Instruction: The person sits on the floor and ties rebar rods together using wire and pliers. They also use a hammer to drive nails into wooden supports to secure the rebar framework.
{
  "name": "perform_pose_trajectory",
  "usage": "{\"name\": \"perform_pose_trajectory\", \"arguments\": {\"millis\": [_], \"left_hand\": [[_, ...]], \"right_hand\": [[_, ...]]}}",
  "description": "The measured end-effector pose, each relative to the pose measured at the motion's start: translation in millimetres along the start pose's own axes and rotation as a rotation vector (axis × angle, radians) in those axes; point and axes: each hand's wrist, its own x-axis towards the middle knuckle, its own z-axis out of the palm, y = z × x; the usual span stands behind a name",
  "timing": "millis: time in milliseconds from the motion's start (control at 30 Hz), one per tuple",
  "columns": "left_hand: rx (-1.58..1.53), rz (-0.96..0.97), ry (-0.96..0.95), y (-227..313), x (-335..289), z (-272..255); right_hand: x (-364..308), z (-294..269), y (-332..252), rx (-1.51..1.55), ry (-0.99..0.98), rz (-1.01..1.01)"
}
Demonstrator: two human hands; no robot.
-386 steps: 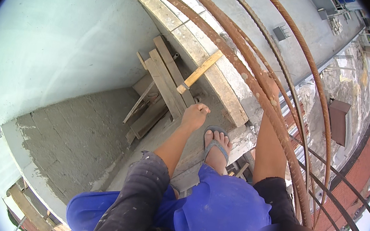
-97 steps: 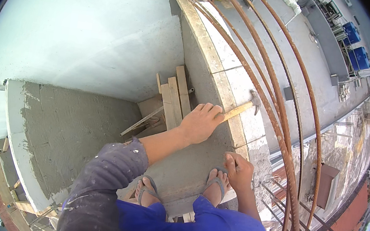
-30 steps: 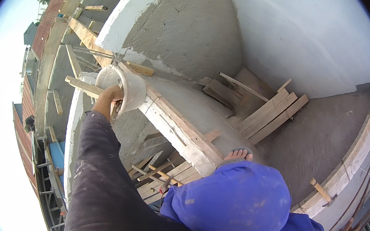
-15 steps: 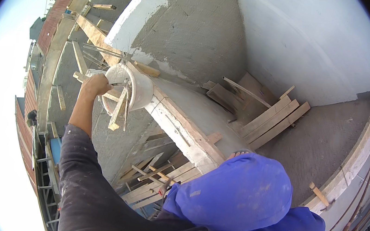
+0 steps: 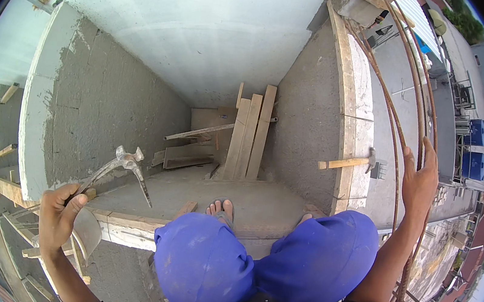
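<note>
My left hand (image 5: pixel 60 214) is closed round one handle of a pair of metal pincers (image 5: pixel 125 161). Their jaws point up and the other handle swings free. Just below this hand, partly hidden by it, a pale bucket (image 5: pixel 86 232) has wood pieces at its mouth. On the right, my right hand (image 5: pixel 420 179) closes on a rusty steel rod (image 5: pixel 421 107), which passes between thumb and fingers. A hammer (image 5: pixel 347 163) with a wooden handle lies across the top of the right-hand wall, apart from both hands.
My bare foot (image 5: pixel 222 208) stands on the ledge between my blue-covered knees (image 5: pixel 203 262). Wooden planks (image 5: pixel 248 133) lean in the recess below. Rough grey walls (image 5: pixel 114 103) flank it, and a pale wall (image 5: pixel 174 14) closes the far side. A drop shows beyond the right edge.
The view has swung to the right. My left hand has left the bucket's mouth and now holds up the pincers. My right hand shows higher, along the rods; the hammer's head is now visible.
</note>
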Motion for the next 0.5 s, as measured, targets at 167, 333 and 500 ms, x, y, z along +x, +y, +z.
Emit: {"name": "perform_pose_trajectory", "arguments": {"millis": [167,333,500], "left_hand": [[-0.626,0.431,-0.224,107.0,110.1,110.7],[-0.924,0.692,-0.823,254.8,123.3,210.3],[-0.578,1.032,-1.234,298.2,110.3,258.1]], "right_hand": [[-20.0,-42.4,-45.2,0.563,-0.329,-0.312],[-53.9,-88.3,-50.2,1.248,-0.442,-0.198],[-88.5,-133.1,-35.7,1.416,-0.432,0.013]]}}
